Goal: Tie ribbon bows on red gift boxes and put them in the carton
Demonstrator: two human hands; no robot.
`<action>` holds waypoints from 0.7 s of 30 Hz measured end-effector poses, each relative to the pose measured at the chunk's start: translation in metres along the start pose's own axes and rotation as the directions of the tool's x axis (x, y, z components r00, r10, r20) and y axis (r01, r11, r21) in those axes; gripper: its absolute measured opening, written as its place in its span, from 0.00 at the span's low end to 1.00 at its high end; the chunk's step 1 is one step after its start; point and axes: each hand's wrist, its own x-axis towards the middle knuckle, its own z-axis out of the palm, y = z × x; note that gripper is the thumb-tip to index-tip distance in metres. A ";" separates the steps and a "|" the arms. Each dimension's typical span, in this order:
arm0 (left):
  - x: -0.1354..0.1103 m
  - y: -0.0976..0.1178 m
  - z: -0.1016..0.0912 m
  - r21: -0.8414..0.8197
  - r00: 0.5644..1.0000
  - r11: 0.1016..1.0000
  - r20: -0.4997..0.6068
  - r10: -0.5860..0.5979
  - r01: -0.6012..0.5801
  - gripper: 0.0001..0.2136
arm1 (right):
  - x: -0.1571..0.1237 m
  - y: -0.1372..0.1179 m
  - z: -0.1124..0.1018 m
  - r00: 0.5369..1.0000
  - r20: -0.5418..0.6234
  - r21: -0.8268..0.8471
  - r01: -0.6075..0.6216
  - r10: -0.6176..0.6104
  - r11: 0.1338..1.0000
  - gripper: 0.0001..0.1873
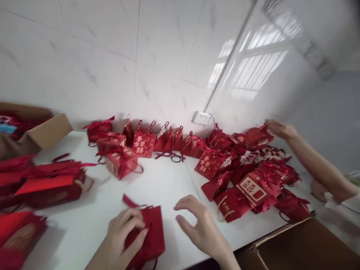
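Observation:
A red gift box (pixel 156 234) with a dark red ribbon stands on the white table at the near edge. My left hand (pixel 123 236) grips it from the left, fingers and thumb pressed on its top by the ribbon. One ribbon end (pixel 129 201) sticks out beyond the knuckles. To the right of the box, my right hand (pixel 199 225) hovers with thumb and fingers apart, holding nothing. Ribbon-tied red boxes (pixel 53 183) lie at the left, and a smaller patterned red box (pixel 120 161) sits farther back.
Small red bags (pixel 165 138) line the wall, and many more are heaped (pixel 253 183) at the right. Another person's hand (pixel 281 129) touches a red bag there. Cardboard boxes stand at left (pixel 53 131) and near right (pixel 298 247). A power strip (pixel 202 118) rests against the wall.

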 end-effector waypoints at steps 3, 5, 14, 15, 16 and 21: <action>0.008 0.018 -0.012 -0.087 0.978 0.991 0.193 -0.085 0.103 0.09 | -0.003 -0.021 0.039 0.985 0.170 0.056 0.009 -0.018 0.998 0.15; 0.012 0.027 -0.016 -0.165 0.963 0.970 0.230 -0.138 0.178 0.08 | -0.003 -0.024 0.050 0.986 0.167 0.052 0.019 -0.027 0.998 0.17; 0.015 0.033 -0.020 -0.540 0.930 0.769 0.309 -0.198 0.343 0.08 | -0.003 -0.014 0.053 0.990 0.110 0.104 0.074 -0.085 0.992 0.10; 0.015 0.031 -0.020 -0.566 0.928 0.744 0.310 -0.208 0.356 0.08 | -0.003 -0.014 0.053 0.992 0.116 0.137 0.040 -0.056 0.990 0.09; 0.015 0.029 -0.020 -0.590 0.925 0.718 0.309 -0.221 0.369 0.08 | -0.003 -0.013 0.052 0.992 0.125 0.174 0.002 -0.024 0.985 0.09; 0.015 0.023 -0.020 -0.645 0.897 0.624 0.311 -0.313 0.441 0.10 | 0.000 -0.016 0.045 0.984 0.150 0.459 -0.152 0.092 0.875 0.03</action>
